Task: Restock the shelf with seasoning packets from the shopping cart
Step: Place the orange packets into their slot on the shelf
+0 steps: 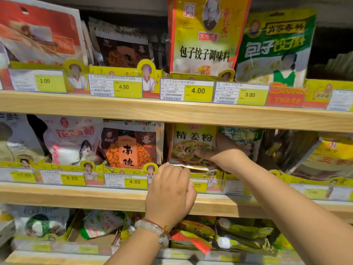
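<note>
Middle shelf [172,196]: ginger packet [193,144] is gripped by the right hand [221,152] in its slot; its lower edge is pinched by the left hand [170,190] (fingers curled). If forced, it may buckle against the price rail [114,180].

Fingertips of left hand [170,190] curled out of sight behind its knuckles, so grip on lower edge of ginger powder packet [193,144] unclear. Price tag [198,185] half covered (only ".00" legible). Right hand [219,150] hiding packet's right edge and part of green packet [242,138] behind. Red packet [36,35] cropped at left edge. Bottom shelf packets [238,236] blurred.
</note>
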